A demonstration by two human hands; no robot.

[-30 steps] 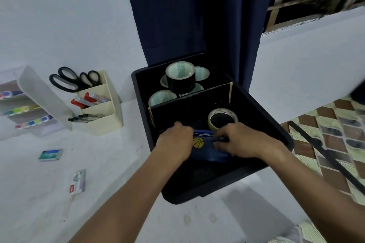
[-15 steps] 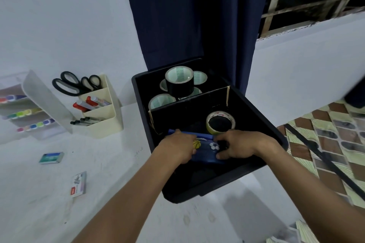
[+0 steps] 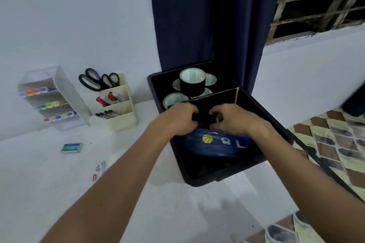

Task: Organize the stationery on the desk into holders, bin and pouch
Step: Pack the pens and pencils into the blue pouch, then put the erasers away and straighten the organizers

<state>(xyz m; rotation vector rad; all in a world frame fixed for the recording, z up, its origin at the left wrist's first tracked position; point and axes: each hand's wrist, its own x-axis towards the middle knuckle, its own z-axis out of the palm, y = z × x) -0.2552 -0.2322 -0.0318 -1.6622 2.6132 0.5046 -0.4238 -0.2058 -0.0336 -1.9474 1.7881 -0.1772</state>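
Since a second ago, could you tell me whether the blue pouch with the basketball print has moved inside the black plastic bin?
Yes. The blue pouch now lies nearer the black bin's front wall, farther from the cardboard divider.

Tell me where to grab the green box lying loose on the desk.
Pinch the green box across its two long sides, coming straight down from above. It lies flat on the desk, nothing touching it, and looks thin, so the sides offer the only purchase.
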